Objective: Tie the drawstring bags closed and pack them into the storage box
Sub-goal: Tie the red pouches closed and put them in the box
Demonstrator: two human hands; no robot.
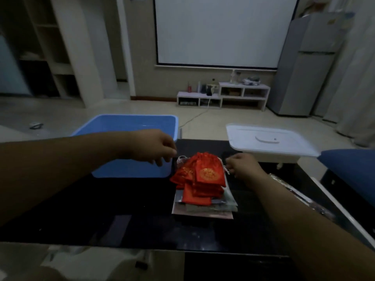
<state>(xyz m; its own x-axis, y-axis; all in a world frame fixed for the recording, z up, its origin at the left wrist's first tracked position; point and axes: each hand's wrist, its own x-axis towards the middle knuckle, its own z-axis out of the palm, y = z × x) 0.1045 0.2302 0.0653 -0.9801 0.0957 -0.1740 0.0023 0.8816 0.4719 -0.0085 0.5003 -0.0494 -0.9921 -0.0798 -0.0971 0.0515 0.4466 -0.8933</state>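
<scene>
Between left hand (154,147), right hand (242,167): top red bag (207,172).

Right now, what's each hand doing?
Left hand: curled by left cord; grip cannot be told.
Right hand: pinches right cord.

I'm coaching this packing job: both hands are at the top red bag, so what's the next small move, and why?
Probably pull the white cords outward to cinch the top red bag. The left hand and right hand sit at its mouth on opposite sides, and the blue storage box stands open beside the pile.
</scene>
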